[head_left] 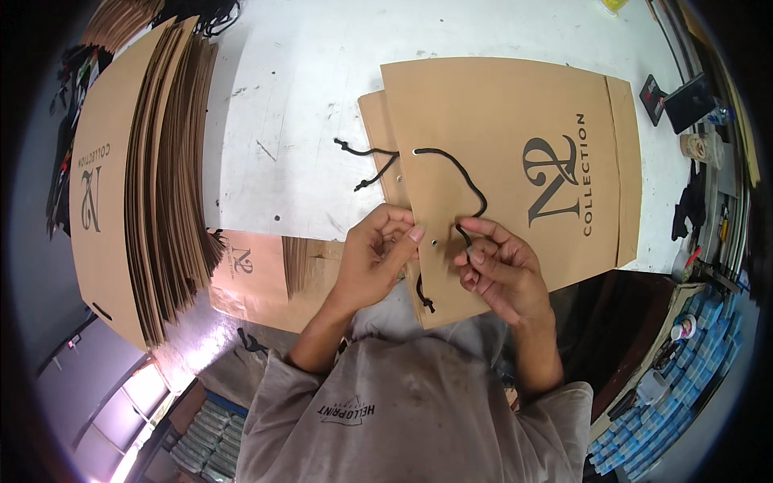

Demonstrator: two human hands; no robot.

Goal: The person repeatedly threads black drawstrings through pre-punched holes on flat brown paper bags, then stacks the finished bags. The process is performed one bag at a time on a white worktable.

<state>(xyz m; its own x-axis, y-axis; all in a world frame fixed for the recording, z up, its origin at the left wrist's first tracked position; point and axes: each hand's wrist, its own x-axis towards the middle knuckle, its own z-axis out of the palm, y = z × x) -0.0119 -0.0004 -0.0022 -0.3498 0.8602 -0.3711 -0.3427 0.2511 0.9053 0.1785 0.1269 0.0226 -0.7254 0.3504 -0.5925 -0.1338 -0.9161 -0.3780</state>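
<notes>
A flat brown paper bag (pixel 483 105) with dark printing lies across the white table in front of me, its open edge toward the left. A black cord (pixel 455 163) runs out of the upper metal eyelet and curves down to my right hand (pixel 506 270), which pinches it near its end beside the lower eyelet (pixel 434 242). My left hand (pixel 374 256) grips the bag's left edge, thumb on top; its other fingertips are partly hidden. Knotted cord ends (pixel 366 153) stick out left of the upper eyelet. Another knotted end (pixel 426 304) hangs at the bag's lower corner.
A thick stack of brown paper bags (pixel 137 185) stands at the left. More bags (pixel 250 262) lie below the table's near edge. A dark phone-like device (pixel 689 103) and a plastic cup (pixel 702 150) sit at the right, with blue-white packs (pixel 676 402) lower down.
</notes>
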